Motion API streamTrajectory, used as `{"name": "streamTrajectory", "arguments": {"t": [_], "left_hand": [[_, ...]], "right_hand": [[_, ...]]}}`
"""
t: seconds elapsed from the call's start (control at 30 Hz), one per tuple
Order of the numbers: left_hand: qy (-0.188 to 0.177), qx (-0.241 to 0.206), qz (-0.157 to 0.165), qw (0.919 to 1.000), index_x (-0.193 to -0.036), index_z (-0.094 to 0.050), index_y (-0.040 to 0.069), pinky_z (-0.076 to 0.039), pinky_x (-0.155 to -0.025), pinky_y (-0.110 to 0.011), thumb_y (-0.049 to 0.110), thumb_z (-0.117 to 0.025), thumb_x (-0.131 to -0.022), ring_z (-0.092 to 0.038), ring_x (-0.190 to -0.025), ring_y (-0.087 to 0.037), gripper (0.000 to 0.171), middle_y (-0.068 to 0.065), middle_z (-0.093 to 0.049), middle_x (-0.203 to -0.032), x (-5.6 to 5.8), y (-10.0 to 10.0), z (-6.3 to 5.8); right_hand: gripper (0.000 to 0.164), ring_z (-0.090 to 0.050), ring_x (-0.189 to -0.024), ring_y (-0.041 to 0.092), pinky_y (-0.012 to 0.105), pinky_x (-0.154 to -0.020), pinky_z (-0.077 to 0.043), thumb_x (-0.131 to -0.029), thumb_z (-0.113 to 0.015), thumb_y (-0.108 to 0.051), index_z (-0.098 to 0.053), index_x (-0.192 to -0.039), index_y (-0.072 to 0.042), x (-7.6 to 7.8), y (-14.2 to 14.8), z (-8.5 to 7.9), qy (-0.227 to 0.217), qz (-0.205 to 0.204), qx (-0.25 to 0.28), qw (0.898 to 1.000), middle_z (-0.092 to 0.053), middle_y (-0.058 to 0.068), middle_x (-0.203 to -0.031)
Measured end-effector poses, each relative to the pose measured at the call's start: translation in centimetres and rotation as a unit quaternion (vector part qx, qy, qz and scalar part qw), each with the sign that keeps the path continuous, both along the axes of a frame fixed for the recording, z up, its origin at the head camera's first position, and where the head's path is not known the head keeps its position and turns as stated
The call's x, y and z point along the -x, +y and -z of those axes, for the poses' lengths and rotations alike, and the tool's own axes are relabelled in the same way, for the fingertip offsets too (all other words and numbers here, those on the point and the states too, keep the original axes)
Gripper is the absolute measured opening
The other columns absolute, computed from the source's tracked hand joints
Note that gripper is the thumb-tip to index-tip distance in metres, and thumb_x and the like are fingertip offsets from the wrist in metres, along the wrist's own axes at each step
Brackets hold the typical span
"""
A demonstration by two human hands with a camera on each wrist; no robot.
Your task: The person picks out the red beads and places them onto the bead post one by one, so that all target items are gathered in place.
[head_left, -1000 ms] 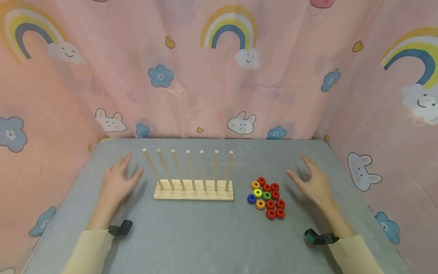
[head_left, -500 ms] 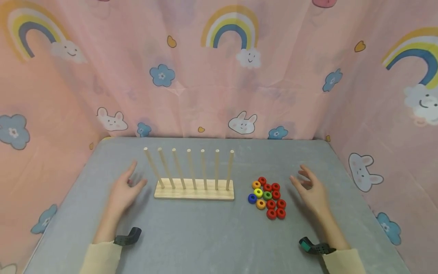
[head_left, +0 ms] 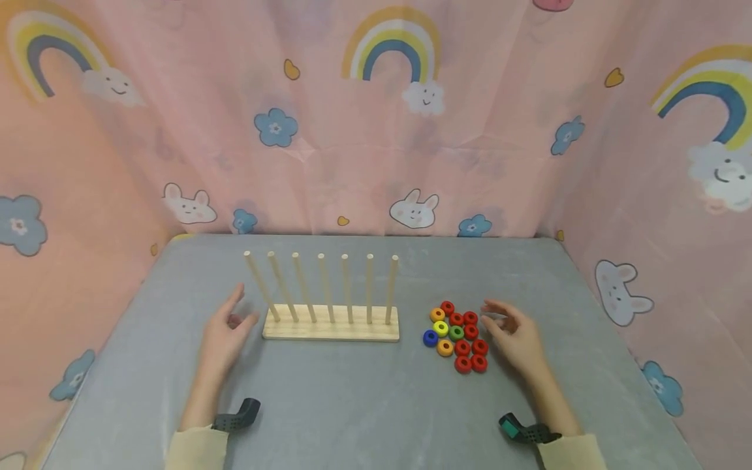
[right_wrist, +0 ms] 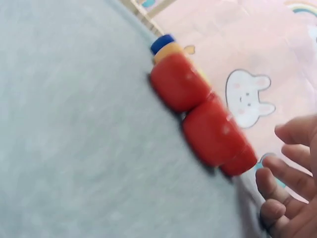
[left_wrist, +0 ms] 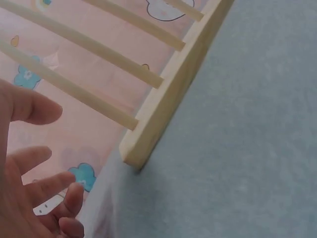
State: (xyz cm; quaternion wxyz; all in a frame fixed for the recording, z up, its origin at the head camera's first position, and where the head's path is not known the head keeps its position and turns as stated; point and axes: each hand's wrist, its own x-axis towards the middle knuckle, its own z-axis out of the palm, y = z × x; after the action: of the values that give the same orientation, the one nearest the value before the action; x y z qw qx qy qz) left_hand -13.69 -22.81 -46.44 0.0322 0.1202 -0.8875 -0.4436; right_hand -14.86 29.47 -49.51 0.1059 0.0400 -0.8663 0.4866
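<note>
Left hand (head_left: 222,341), lower left, near pegged rack (head_left: 330,332); right hand (head_left: 519,341), lower right, beside rings (head_left: 455,338); both loosely spread, empty, I think.

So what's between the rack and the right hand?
The rings: a blue one nearest the rack, red ones nearest the right hand. The head view shows this.

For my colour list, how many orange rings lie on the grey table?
2. One small, round orange ring lies beyond the round yellow ring; a second orange ring lies on the yellow one's near side. None seems hidden.
</note>
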Motion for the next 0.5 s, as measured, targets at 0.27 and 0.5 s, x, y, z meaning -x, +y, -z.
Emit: {"name": "streamTrajectory", "arguments": {"t": [0.27, 0.5], "left_hand": [[0.057, 0.011, 0.019, 0.9981, -0.167, -0.037, 0.017, -0.045, -0.068, -0.025, 0.034, -0.068, -0.105, -0.054, -0.085, -0.017, 0.072, -0.013, -0.051, -0.161, -0.1, 0.8, 1.1], [0.127, -0.008, 0.020, 0.9916, -0.163, -0.044, 0.009, -0.043, -0.063, -0.020, 0.028, -0.075, -0.101, -0.052, -0.074, -0.006, 0.072, -0.012, -0.058, -0.154, -0.4, 1.4, 2.3]], "right_hand": [[0.033, -0.067, -0.086, -0.002, 0.018, -0.067, -0.051, -0.100, -0.070, 0.001, -0.067, -0.133, 0.007, -0.4, 0.8, 1.4, 0.034, -0.048, 0.021, 0.998, -0.072, 0.030, -0.121], [0.032, -0.067, -0.087, 0.001, 0.020, -0.066, -0.051, -0.099, -0.072, 0.000, -0.070, -0.131, 0.005, -0.9, 1.3, 1.2, 0.027, -0.072, 0.020, 0.997, -0.072, 0.028, -0.119]]}}
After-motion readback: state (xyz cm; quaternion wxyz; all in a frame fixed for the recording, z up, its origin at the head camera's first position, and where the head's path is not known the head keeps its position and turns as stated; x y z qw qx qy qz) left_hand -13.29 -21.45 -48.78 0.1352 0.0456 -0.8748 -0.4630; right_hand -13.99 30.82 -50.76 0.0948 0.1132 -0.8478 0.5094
